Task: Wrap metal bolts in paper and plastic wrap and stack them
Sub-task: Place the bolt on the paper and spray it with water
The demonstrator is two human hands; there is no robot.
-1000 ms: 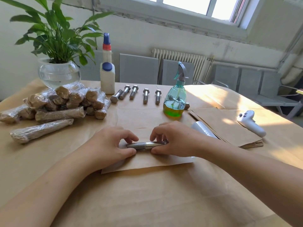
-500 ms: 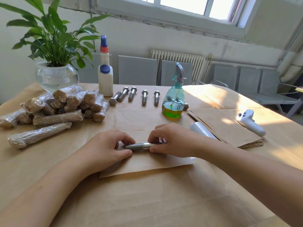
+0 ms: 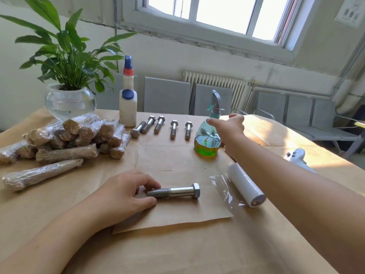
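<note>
Left hand (image 3: pixel 126 194) pinches threaded end of bolt (image 3: pixel 174 193), lying on paper sheet (image 3: pixel 177 167), head toward 3 o'clock. Looks heavy, stiff, apt to roll; hold mid-shank. Right hand (image 3: pixel 229 125), fingers loose, holding nothing, nears spray bottle (image 3: pixel 207 139).

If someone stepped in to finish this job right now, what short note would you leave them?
Left hand pinches the threaded end of the bolt lying on the paper sheet.
Right hand is open, reaching at the spray bottle.
Plastic wrap roll lies right of the sheet.
Done: wrapped bolts piled at left.
Left: this bolt, plus five bare bolts behind.
</note>
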